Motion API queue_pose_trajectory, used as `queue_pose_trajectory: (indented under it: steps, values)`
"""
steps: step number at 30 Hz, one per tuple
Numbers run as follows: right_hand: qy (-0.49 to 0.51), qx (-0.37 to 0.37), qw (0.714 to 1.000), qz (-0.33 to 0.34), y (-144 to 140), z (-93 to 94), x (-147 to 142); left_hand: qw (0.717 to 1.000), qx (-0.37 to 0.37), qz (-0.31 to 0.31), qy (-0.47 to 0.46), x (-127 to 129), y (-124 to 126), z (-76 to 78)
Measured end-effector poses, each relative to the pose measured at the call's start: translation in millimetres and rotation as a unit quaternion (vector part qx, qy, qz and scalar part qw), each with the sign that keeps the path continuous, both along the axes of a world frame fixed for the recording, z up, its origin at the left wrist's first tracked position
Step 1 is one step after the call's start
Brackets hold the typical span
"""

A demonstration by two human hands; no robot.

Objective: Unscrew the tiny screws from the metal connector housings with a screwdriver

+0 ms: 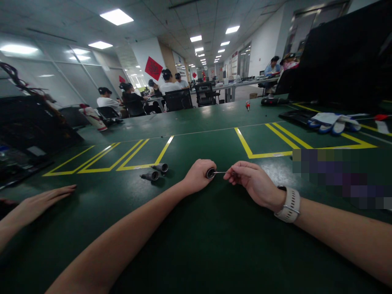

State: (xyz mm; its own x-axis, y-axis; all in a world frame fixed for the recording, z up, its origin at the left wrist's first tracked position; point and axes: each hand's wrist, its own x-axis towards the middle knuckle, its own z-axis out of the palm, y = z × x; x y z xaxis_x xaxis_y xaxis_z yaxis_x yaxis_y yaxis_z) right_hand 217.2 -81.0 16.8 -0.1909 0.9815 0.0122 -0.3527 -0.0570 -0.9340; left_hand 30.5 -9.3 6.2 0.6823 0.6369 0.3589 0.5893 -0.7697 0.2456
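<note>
My left hand (199,176) is wrapped round a dark round metal part (210,173), whose open end faces right. A thin metal rod (219,172) is pinched in the fingers of my right hand (249,179). Its far end reaches the open end of the part; I cannot tell how far it goes in. To the left of my left hand, two similar dark metal parts with narrow stems, one in front (150,176) and one behind (161,167), lie on the green table (196,245).
A co-worker's hand (39,204) rests flat at the left edge. Yellow tape (272,154) marks boxes on the tabletop. White-and-blue gloves (333,122), a dark power tool (274,101) and a small red object (248,105) lie farther back. Dark equipment (33,134) stands left.
</note>
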Motion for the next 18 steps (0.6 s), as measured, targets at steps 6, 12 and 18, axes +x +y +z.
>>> queue_pose_trajectory:
  steps: [6,12,18]
  values:
    - [-0.008,0.018,1.0,-0.011,-0.7,-1.0,0.1,1.0,0.014,0.007,0.014,0.7,-0.4,0.7]
    - [-0.016,0.023,0.999,-0.04,-1.1,-1.9,0.9,1.0,0.016,0.018,0.018,1.1,-0.4,0.7]
    - [-0.068,0.024,0.995,-0.065,-3.2,2.6,-0.1,0.999,0.006,0.044,0.013,-0.5,2.2,-1.9]
